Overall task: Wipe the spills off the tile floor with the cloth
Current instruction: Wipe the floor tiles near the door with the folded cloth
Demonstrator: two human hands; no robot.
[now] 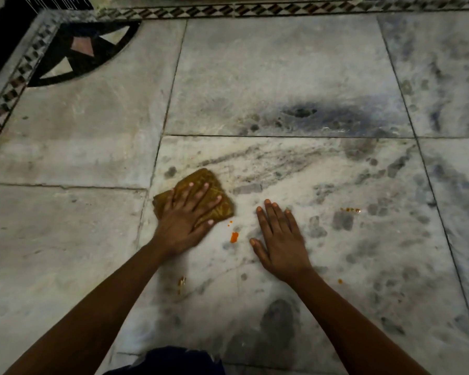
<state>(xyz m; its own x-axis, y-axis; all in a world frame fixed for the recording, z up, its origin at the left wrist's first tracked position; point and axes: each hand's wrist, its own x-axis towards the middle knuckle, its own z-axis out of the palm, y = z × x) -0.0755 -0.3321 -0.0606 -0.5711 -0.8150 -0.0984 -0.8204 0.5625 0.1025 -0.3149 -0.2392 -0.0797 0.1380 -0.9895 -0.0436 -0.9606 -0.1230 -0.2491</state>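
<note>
A folded mustard-brown cloth (201, 193) lay on the pale marble tile floor (282, 71) a little left of the frame's centre, just right of a grout line. The left hand (186, 215) pressed flat on top of it, fingers straight and spread, so its grip was released rather than curled round the fabric. The right hand (280, 240) rested palm-down on the bare tile just beside, also released, holding nothing.

Between the two hands sat a small orange spill (234, 237), with a tiny orange dot above it near the cloth's lower corner. More orange drops (351, 210) lay to the right of the right hand (well apart from the cloth), and a yellowish smear (182, 283) showed below the left wrist. A black inlaid corner motif (73, 50) filled the upper left of the frame.
</note>
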